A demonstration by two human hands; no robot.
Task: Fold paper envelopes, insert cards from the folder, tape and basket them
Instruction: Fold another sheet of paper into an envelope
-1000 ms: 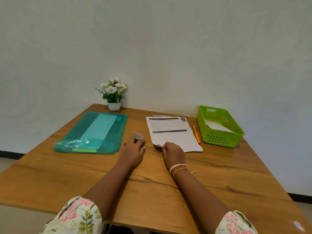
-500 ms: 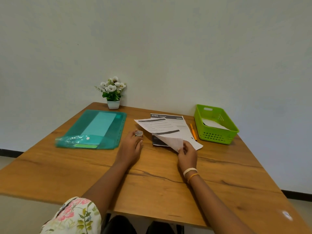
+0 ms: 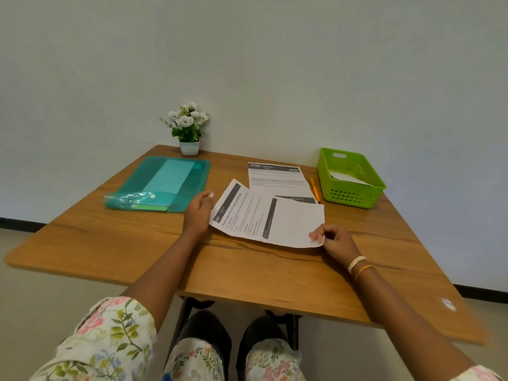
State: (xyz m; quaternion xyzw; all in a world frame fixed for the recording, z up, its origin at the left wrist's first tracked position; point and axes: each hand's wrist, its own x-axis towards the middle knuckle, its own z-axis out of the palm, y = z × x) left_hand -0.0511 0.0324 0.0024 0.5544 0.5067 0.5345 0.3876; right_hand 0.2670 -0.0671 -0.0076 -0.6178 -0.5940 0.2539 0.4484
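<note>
A printed paper sheet [image 3: 255, 215] lies slanted across the middle of the wooden table [image 3: 247, 273], its near right corner lifted. My right hand [image 3: 334, 240] pinches that corner between thumb and fingers. My left hand [image 3: 199, 213] rests knuckles-up at the sheet's left edge, fingers curled; what is under it is hidden. More printed sheets [image 3: 277, 176] lie behind. A teal plastic folder [image 3: 162, 185] holding a pale card lies at the left. The green basket [image 3: 354, 196] stands at the far right with white paper inside.
An orange pen [image 3: 314, 189] lies between the sheets and the basket. A small white pot of white flowers [image 3: 189, 130] stands at the table's back edge against the wall. My knees show under the near edge.
My right hand has pulled the top sheet off the stack, toward me and to the right, turning it slantwise. The small tape roll by my left hand is no longer visible.
</note>
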